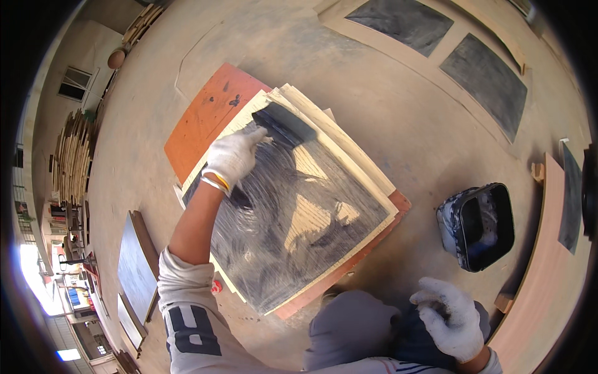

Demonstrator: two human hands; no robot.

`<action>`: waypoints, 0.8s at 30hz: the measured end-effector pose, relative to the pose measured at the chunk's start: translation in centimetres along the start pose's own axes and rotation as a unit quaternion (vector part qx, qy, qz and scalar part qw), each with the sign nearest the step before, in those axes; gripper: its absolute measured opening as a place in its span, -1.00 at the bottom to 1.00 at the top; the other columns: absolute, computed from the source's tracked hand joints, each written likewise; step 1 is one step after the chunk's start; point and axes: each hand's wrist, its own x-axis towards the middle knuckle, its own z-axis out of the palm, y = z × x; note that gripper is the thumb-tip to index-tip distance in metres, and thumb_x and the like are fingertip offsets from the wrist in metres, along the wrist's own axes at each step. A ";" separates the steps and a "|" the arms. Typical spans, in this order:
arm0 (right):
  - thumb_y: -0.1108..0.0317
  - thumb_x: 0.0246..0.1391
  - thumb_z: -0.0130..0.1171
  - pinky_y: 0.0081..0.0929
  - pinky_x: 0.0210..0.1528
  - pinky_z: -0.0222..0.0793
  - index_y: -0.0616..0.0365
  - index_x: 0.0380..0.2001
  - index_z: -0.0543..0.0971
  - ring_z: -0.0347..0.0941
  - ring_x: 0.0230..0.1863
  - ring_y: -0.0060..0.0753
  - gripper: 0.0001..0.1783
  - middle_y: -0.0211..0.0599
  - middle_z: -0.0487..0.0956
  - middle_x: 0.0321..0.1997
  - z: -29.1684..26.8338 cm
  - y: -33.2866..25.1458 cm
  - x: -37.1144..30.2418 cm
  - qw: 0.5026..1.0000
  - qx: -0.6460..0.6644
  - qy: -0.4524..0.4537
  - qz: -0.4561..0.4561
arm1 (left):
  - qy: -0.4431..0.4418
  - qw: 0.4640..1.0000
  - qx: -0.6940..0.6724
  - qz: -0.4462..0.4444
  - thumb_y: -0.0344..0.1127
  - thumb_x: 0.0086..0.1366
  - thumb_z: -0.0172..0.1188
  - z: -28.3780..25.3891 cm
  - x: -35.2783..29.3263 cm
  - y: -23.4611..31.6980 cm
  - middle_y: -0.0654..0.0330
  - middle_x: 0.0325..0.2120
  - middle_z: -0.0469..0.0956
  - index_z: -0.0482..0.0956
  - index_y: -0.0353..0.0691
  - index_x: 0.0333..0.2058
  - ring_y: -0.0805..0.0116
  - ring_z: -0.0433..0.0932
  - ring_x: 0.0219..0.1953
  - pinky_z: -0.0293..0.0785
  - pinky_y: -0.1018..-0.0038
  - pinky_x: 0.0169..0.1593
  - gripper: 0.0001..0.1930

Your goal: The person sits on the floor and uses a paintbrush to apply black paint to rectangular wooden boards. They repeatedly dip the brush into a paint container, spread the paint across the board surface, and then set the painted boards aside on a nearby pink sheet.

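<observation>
Left hand (pixel 233 156) clamped on dark spreader (pixel 283 124), over smeared panel (pixel 249 274). Right hand (pixel 451 321) half-curled, apparently empty. Uneven pressure could streak; hard pushing might shift sheets beneath (pixel 364 163).

Along the left side, a stack of wooden sticks (pixel 71 162) stands near a pale wall (pixel 103 47) with a small dark window (pixel 75 83), and more wood strips (pixel 142 23) lie farther up. Below, a large board (pixel 135 268) and a smaller board (pixel 129 319) rest near each other on the concrete floor (pixel 146 93).
</observation>
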 end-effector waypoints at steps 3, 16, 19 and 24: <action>0.67 0.20 0.23 -0.47 -0.01 0.63 0.31 0.27 0.51 0.71 -0.10 -0.36 -0.46 -0.04 0.75 -0.05 0.1 -0.3 0.6 0.999 -0.031 -0.034 -0.024 | 0.032 0.999 -0.025 -0.036 -0.28 0.44 0.12 1.2 3.1 -6.0 0.04 -0.08 0.74 0.70 0.21 0.18 -0.03 0.73 -0.07 0.64 0.12 0.01 -0.60; 0.53 0.25 0.27 -0.27 0.27 0.52 0.23 0.32 0.51 0.62 0.17 -0.17 -0.45 -0.05 0.67 0.17 -0.5 1.3 0.6 0.983 -0.160 -0.084 -0.038 | -0.028 0.996 -0.072 -0.034 -0.30 0.43 0.17 -0.1 2.8 -5.4 0.07 -0.04 0.73 0.66 0.27 0.25 -0.01 0.71 -0.01 0.64 0.17 0.08 -0.55; 0.42 0.29 0.25 -0.15 0.40 0.41 0.20 0.30 0.55 0.53 0.31 -0.09 -0.49 -0.08 0.60 0.29 -0.9 3.0 0.4 0.964 -0.221 -0.120 -0.088 | -0.036 0.997 -0.074 -0.011 -0.31 0.43 0.17 0.2 1.2 -6.2 0.06 -0.04 0.73 0.66 0.25 0.25 -0.01 0.71 0.00 0.64 0.17 0.08 -0.54; 0.43 0.27 0.26 -0.16 0.38 0.43 0.18 0.22 0.62 0.55 0.27 -0.08 -0.55 -0.06 0.60 0.28 -0.6 1.3 1.0 0.987 -0.132 -0.096 0.002 | -0.044 0.998 -0.051 -0.018 -0.27 0.45 0.15 -0.7 1.1 -4.9 0.05 -0.03 0.74 0.66 0.22 0.25 0.00 0.71 0.01 0.63 0.16 0.08 -0.57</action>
